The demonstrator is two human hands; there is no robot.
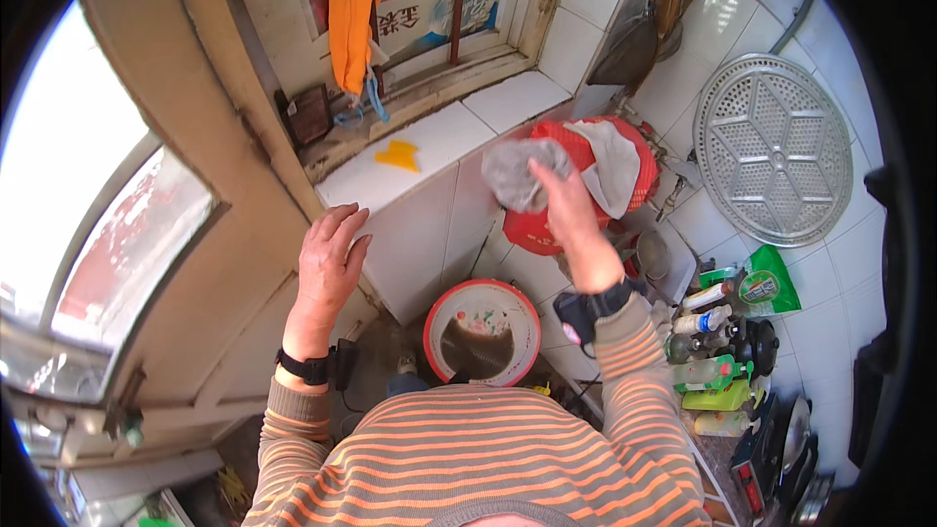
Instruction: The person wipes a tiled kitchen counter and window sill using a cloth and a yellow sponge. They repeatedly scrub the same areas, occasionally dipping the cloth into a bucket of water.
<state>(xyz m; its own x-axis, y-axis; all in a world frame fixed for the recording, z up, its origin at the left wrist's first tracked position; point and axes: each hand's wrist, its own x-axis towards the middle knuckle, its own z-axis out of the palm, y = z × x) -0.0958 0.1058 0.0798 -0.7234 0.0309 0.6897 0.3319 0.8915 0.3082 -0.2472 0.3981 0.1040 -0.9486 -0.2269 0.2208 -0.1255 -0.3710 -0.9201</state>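
My right hand grips a bunched grey cloth, raised near the edge of the tiled window sill. Behind it a red fabric cover drapes over something hidden, and a pale grey cloth lies on top of it. My left hand holds nothing, its fingers slightly bent and a little apart, close to the sill's left end. On the sill rests a small yellow piece, too blurred to name exactly. Below, between my arms, stands a red-rimmed enamel basin with murky brown water in it.
A wooden door with glass panes is at the left. Orange cloth hangs by the barred window. At the right, a round perforated steamer tray leans on the tiles above several bottles and a green bag. Strainers hang above.
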